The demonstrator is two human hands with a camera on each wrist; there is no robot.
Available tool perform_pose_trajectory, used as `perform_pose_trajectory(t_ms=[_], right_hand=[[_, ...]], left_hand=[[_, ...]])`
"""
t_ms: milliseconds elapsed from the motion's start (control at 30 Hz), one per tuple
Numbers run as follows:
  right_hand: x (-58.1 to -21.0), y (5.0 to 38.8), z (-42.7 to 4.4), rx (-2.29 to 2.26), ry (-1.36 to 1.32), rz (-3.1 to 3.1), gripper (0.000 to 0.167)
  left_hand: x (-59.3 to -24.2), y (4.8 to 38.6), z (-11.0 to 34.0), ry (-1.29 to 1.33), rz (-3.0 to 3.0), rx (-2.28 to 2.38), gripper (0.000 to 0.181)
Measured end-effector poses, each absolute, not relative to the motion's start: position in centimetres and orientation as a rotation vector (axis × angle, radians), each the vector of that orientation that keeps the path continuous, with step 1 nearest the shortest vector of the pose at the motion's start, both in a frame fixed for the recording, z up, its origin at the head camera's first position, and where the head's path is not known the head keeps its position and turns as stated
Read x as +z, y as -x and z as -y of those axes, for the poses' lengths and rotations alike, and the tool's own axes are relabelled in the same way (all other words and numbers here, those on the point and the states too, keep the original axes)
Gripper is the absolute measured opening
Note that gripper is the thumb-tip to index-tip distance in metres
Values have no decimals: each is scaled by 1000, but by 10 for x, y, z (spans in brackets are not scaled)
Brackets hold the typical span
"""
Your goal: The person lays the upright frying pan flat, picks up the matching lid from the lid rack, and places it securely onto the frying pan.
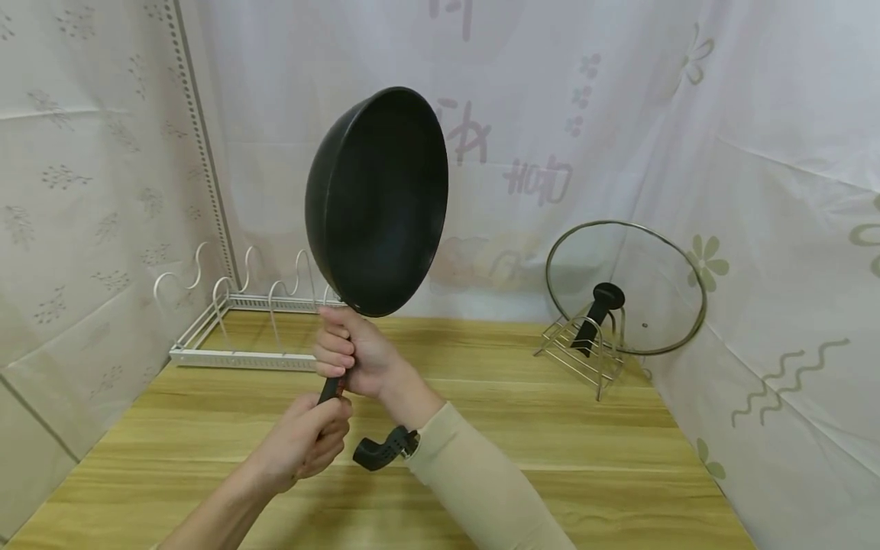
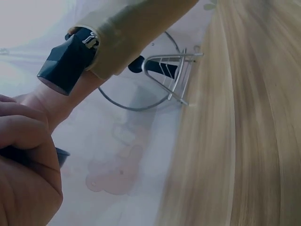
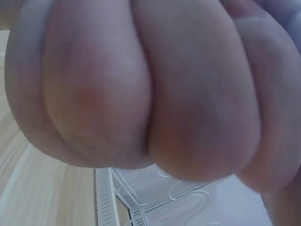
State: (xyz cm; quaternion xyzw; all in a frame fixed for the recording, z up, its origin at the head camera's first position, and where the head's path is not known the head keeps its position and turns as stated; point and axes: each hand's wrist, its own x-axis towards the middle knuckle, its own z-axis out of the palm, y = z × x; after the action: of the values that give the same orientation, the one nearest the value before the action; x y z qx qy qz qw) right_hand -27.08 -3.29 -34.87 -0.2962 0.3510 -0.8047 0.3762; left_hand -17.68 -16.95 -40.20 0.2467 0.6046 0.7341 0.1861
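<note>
A black wok (image 1: 388, 198) is held up above the table in the head view, its bowl on top and tilted sideways with the hollow facing right. Both hands grip its black handle (image 1: 331, 389). My right hand (image 1: 364, 351) wraps the upper part, close under the bowl. Lower down, my left hand (image 1: 305, 443) curls round the handle's end. In the left wrist view the left hand (image 2: 26, 165) has its fingers bent round the dark handle. Curled fingers of the right hand (image 3: 155, 94) fill most of the right wrist view, and the handle is hidden there.
A white wire rack (image 1: 241, 359) with curved dividers stands at the back left of the wooden table (image 1: 481, 428). At the back right, a glass lid (image 1: 646, 283) with a black knob leans in a small metal stand (image 1: 584, 367). Printed curtains hang behind and beside.
</note>
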Motion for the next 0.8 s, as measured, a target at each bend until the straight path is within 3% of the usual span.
perform_pose_trajectory(t_ms=[800], right_hand=[[-346, 269, 18, -2138, 705, -748, 60]], left_hand=[[-389, 188, 163, -774, -918, 1969, 39]])
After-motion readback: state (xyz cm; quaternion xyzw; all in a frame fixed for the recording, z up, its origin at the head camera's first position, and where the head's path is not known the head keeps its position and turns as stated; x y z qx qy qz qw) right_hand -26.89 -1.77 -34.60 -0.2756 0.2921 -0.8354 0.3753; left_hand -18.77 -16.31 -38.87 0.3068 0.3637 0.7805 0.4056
